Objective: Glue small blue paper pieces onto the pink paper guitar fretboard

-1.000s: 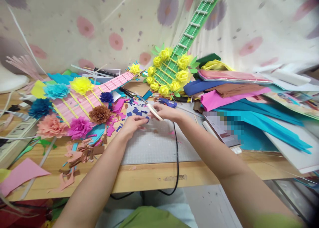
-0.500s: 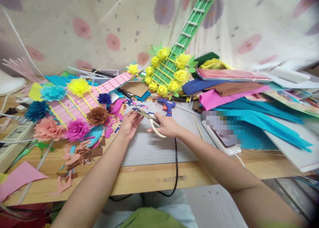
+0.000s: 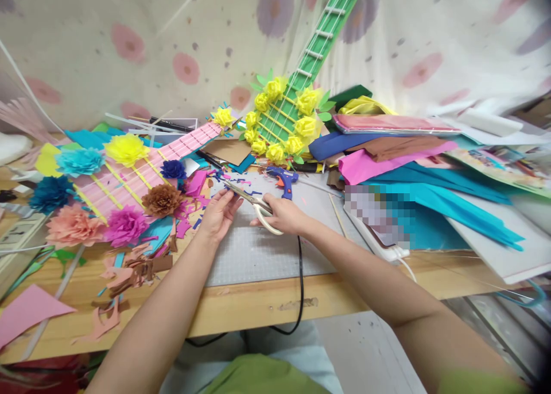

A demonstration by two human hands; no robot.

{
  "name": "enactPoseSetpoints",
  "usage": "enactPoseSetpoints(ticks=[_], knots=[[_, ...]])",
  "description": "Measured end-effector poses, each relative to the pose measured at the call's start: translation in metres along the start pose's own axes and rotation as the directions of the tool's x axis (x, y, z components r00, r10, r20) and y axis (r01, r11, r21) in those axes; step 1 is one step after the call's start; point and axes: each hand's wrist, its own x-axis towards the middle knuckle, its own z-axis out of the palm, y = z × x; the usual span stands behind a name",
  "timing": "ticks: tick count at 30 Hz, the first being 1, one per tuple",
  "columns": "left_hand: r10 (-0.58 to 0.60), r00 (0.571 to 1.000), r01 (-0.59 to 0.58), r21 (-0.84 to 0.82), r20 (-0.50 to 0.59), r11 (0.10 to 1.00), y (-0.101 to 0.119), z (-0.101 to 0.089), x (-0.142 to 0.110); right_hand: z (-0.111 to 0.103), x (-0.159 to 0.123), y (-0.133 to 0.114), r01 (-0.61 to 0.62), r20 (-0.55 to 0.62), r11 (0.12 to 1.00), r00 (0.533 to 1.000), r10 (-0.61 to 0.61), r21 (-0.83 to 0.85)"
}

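My right hand (image 3: 282, 213) grips a pair of scissors (image 3: 267, 221) by its white handles, the blades pointing up and left over the grey cutting mat (image 3: 249, 262). Close to the blades, my left hand (image 3: 220, 213) has its fingers curled and pinched together; whatever lies between the fingertips is too small to make out. Small blue and pink paper scraps (image 3: 202, 202) lie around and behind the left hand. Just beyond the right hand rests a blue glue gun (image 3: 286, 179). A pink paper guitar (image 3: 124, 184) with large paper flowers lies left of my hands.
A green paper guitar (image 3: 279, 119) with yellow roses leans against the patterned curtain (image 3: 206, 32). Stacked coloured paper (image 3: 430, 182) and a white power strip (image 3: 374, 233) occupy the right. Brown and pink offcuts (image 3: 133, 273) litter the left front. A black cable (image 3: 300, 285) hangs over the table edge.
The view has shifted slightly, so most things sit a little further left in the picture. Both hands keep nearly the same pose, with the scissors still at the left fingertips.
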Motion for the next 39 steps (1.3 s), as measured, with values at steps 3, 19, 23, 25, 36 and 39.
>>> enactPoseSetpoints(ticks=[3,19,23,25,36,39], knots=[[0.005,1.0,-0.005,0.017,-0.012,1.0,0.0,0.0,0.0,-0.001,0.0,0.0,0.003,-0.007,1.0,1.0,-0.003,-0.004],[0.081,0.996,-0.083,0.111,0.021,0.99,-0.007,-0.005,0.004,0.014,0.012,0.029,-0.061,-0.275,0.866,0.935,0.224,0.496],[0.124,0.992,-0.125,0.14,0.013,0.982,-0.009,-0.007,0.005,0.023,0.011,0.035,-0.077,-0.351,0.854,0.89,0.292,0.515],[0.161,0.987,-0.16,0.168,0.009,0.973,-0.009,-0.007,0.005,0.026,0.009,0.036,-0.077,-0.38,0.875,0.88,0.285,0.477],[0.146,0.989,-0.136,0.242,-0.021,0.961,0.0,-0.008,0.006,-0.017,-0.014,0.055,0.088,-0.514,0.941,0.852,0.098,0.325],[0.144,0.988,-0.128,0.245,-0.05,0.961,0.009,-0.011,0.007,-0.036,-0.024,0.061,-0.027,-0.526,0.98,0.841,0.129,0.197]])
